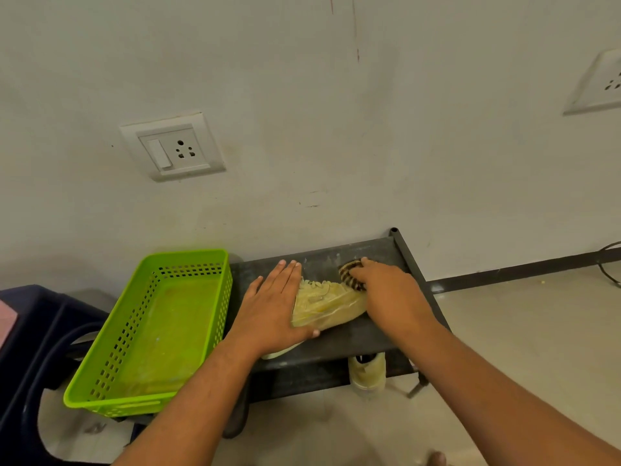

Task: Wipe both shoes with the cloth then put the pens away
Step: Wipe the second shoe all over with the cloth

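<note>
1. Pale yellow lace-up fabric shoe (329, 304): lies on the dark metal rack shelf (369, 338), approx. mid-shelf, btwn our two hands.
2. Our left hand (275, 304): flat, fingers straight, pressing down on the shoe's left end.
3. Our right hand (386, 290): fingers curled over a bunched dark-and-cream striped cloth (349, 269), holding it against the shoe's right end.
4. Second pale yellow shoe (368, 373): below the shelf's front edge, partly hidden by it.
5. Lime-green perforated plastic basket (111, 358): just left of the shelf.
6. White wall socket w/ switch (173, 148): on the wall above the basket.
</note>
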